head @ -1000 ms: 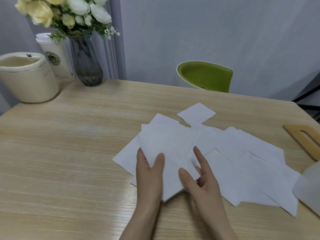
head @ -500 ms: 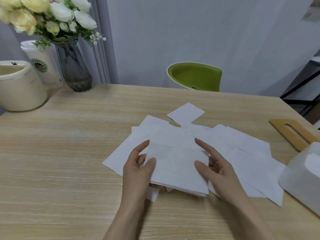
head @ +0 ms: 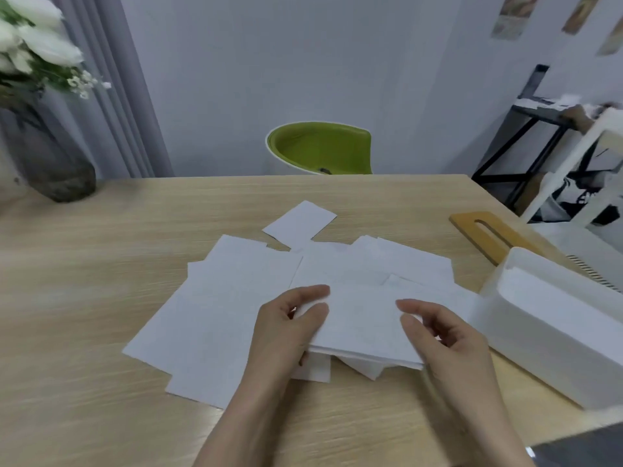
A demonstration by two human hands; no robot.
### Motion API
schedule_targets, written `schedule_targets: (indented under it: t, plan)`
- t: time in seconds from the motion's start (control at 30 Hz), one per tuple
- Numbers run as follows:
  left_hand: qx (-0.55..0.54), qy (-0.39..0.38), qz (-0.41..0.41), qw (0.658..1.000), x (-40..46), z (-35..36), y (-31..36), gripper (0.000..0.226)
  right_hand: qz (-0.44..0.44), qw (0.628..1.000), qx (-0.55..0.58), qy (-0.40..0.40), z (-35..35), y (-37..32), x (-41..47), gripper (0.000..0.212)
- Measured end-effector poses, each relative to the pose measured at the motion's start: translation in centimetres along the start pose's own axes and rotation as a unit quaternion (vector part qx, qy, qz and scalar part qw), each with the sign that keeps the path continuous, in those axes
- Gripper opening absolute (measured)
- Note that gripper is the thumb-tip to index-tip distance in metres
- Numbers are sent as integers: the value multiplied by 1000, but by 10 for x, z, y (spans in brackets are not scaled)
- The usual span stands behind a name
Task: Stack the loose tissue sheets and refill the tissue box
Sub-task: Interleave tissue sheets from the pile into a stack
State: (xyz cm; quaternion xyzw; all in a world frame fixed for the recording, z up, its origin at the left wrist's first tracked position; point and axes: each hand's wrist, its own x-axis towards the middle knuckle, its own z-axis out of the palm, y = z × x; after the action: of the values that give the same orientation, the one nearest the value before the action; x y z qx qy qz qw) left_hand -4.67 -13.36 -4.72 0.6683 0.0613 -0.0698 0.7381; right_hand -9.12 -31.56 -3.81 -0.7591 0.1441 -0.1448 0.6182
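- One second ago both hands lay flat on the spread-out sheets on the table. Now they have picked up a small stack and hold it a little above the rest.
- The left hand holds the stack's left edge. Its thumb lies on top and its fingers curl under.
- The right hand holds the right edge. Its thumb and first finger lie on top, and the other fingers bend in beside the edge.
- The stack sits in the middle of the view, just at 6 o'clock from the pile.
- Many loose sheets lie under and around it. One sheet lies alone at 12 o'clock.
- The box has come more into view at 3 o'clock, just beside the right hand. It is open on top, and I cannot tell if it has any sheets in it.
- Its wooden lid lies on the table at 1 o'clock.
- I think the stacking has only begun. Most sheets still need to join the stack before it goes in the box.
- The stack's bottom sheets stick out crooked, so they may need squaring up.
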Motion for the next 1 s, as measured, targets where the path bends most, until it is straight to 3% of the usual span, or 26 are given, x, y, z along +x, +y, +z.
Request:
schedule_targets:
  t: [0.47, 0.73, 0.87, 1.0]
  plan:
    - [25, -132, 53, 989, 22, 132, 17, 27, -17, 978, -105, 178, -111, -6, 9, 18]
    - [122, -194, 72, 971, 34, 208, 21, 30, -6, 960, -144, 238, -171, 7, 28, 17]
    - [248, -181, 137, 942, 41, 231, 21, 32, -10, 956, -167, 239, -186, 14, 37, 23]
    - [381, -165, 241, 877, 46, 244, 18, 34, -39, 949, -201, 237, -189, 18, 39, 32]
